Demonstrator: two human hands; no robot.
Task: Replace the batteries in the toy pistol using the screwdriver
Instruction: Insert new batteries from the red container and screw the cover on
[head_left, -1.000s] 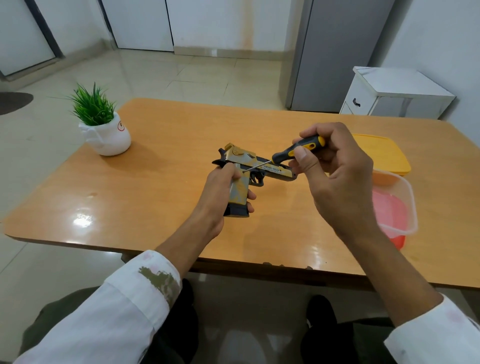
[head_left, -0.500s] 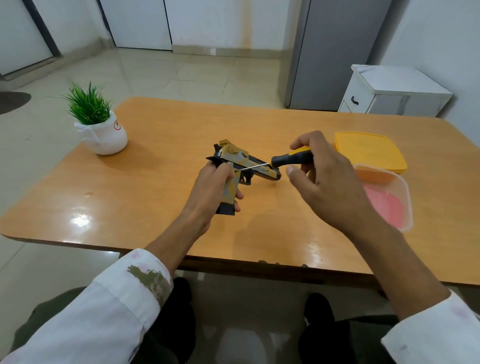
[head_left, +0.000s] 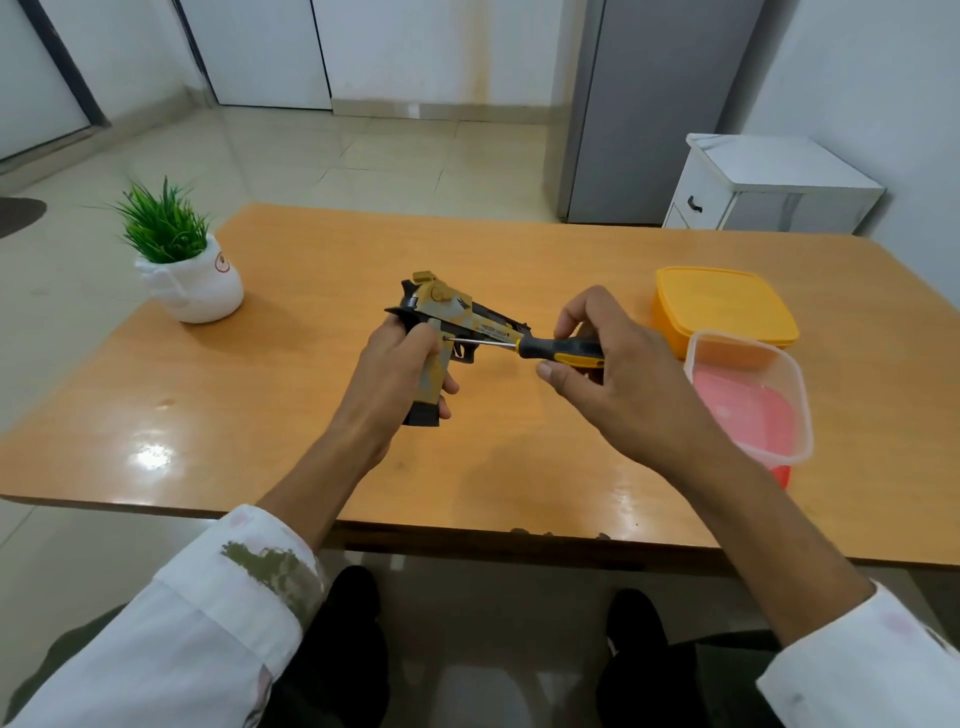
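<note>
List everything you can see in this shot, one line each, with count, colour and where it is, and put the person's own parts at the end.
toy pistol: one, tan and black, held above the table's middle
screwdriver: one, black and yellow handle, metal shaft tip at the pistol's side
table: one, orange-brown wood, fills the middle of the view
potted plant: one, green leaves in a white pot, table's far left
yellow lid: one, table's far right
clear container: one, pinkish inside, right edge, in front of the lid
white cabinet: one, on the floor behind the table, right
left hand: wrapped around the pistol's grip
right hand: holds the screwdriver handle
sleeves: two, white, bottom corners
</note>
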